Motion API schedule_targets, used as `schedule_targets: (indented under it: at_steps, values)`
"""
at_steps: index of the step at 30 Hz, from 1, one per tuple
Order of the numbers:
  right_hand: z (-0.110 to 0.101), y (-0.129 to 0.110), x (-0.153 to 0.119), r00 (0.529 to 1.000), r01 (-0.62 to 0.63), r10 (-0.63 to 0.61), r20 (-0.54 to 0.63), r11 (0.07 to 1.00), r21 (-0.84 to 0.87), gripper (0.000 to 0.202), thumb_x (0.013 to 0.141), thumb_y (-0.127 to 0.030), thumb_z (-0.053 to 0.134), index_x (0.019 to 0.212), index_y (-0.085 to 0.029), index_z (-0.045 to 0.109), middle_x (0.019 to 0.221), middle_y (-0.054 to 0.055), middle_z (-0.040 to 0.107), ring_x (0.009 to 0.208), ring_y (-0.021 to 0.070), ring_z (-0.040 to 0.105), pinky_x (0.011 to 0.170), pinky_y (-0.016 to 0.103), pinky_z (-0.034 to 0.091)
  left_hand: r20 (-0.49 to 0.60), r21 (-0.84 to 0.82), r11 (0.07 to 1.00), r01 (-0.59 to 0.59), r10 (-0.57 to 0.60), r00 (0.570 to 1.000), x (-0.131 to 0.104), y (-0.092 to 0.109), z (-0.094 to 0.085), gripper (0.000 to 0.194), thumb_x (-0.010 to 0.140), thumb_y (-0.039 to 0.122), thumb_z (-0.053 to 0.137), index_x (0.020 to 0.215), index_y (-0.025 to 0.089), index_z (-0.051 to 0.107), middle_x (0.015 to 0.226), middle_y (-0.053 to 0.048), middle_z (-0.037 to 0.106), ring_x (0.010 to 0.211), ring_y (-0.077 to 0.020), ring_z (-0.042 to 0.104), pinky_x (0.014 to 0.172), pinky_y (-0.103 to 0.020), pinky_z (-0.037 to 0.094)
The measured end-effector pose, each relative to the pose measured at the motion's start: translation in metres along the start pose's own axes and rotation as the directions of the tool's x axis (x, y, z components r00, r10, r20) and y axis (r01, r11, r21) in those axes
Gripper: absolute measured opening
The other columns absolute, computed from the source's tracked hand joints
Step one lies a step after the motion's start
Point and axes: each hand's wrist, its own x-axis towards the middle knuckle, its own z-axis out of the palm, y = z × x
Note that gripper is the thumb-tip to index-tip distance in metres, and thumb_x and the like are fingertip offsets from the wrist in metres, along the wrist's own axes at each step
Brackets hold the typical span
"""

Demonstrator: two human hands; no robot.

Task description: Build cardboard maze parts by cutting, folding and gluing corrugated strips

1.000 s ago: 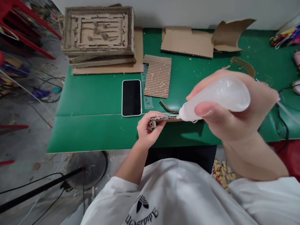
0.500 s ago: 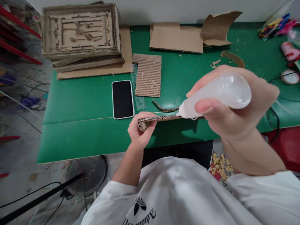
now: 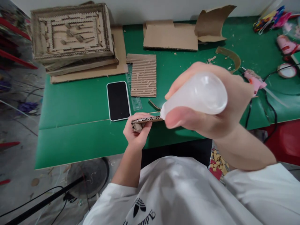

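My left hand (image 3: 137,131) is closed round the left end of a cardboard piece (image 3: 146,119), held on edge above the near side of the table. White glue shows along its corrugated upper edge. In my right hand (image 3: 211,103) is a translucent squeeze bottle of glue (image 3: 197,93), tilted so that its nozzle end meets that edge. The bottle and my right hand hide the tip and the cardboard's right part. Just beyond lies a thin curled cardboard strip (image 3: 154,104), partly covered by the bottle.
On the green table (image 3: 77,103) are a phone (image 3: 118,101), a clear ruler (image 3: 136,103), corrugated cardboard (image 3: 143,75) and a stack of framed cardboard reliefs (image 3: 72,34). Flat cardboard (image 3: 170,36) leans at the back. A pink glue gun (image 3: 254,82) and cables lie right.
My right hand has brought the bottle left along the cardboard's edge, towards my left hand. The pink glue gun on the right has come into sight. The view has shifted slightly.
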Motion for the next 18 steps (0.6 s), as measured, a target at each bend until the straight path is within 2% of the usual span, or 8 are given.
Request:
schedule_targets:
  at_steps: [3, 6, 11, 18]
  values:
    - [-0.001, 0.003, -0.003, 0.999, 0.034, -0.033, 0.03, 0.999, -0.024, 0.033, 0.08, -0.043, 0.066, 0.058, -0.025, 0.049, 0.053, -0.007, 0.056, 0.05, 0.0091, 0.053, 0.046, 0.026, 0.041, 0.001, 0.01, 1.0, 0.0, 0.0, 1.0, 0.0, 0.0, 0.0, 0.024, 0.069, 0.027, 0.076, 0.087, 0.02, 0.063, 0.079, 0.0, 0.063, 0.08, -0.0179, 0.066, 0.075, -0.033, 0.055]
    - [-0.008, 0.009, -0.01, 0.999, 0.027, -0.03, -0.015, 0.986, -0.166, 0.041, 0.083, -0.053, 0.057, 0.057, -0.024, 0.048, 0.054, -0.005, 0.052, 0.05, 0.0086, 0.05, 0.045, 0.026, 0.035, 0.004, 0.005, 1.0, 0.004, -0.004, 1.0, 0.0, 0.0, 0.0, 0.019, 0.071, 0.027, 0.074, 0.085, 0.019, 0.062, 0.077, 0.0, 0.062, 0.078, -0.0177, 0.066, 0.073, -0.033, 0.056]
    - [-0.02, 0.016, -0.018, 0.991, 0.052, -0.077, -0.109, 0.976, -0.212, 0.044, 0.082, -0.054, 0.06, 0.057, -0.021, 0.044, 0.05, -0.007, 0.042, 0.049, 0.0067, 0.049, 0.044, 0.025, 0.029, 0.041, -0.036, 0.998, -0.054, 0.055, 0.998, 0.001, 0.001, 0.001, 0.013, 0.077, 0.023, 0.068, 0.087, 0.019, 0.061, 0.078, 0.0, 0.063, 0.076, -0.0165, 0.067, 0.067, -0.03, 0.056]
    - [-0.033, 0.02, -0.026, 0.982, -0.021, -0.044, -0.184, 0.941, -0.338, 0.048, 0.078, -0.065, 0.055, 0.057, -0.023, 0.051, 0.05, -0.004, 0.046, 0.05, 0.0108, 0.051, 0.043, 0.028, 0.033, 0.062, -0.135, 0.986, -0.095, 0.105, 0.993, 0.006, 0.005, 0.005, 0.015, 0.079, 0.018, 0.066, 0.092, 0.021, 0.058, 0.082, -0.001, 0.065, 0.076, -0.0157, 0.066, 0.066, -0.028, 0.054]
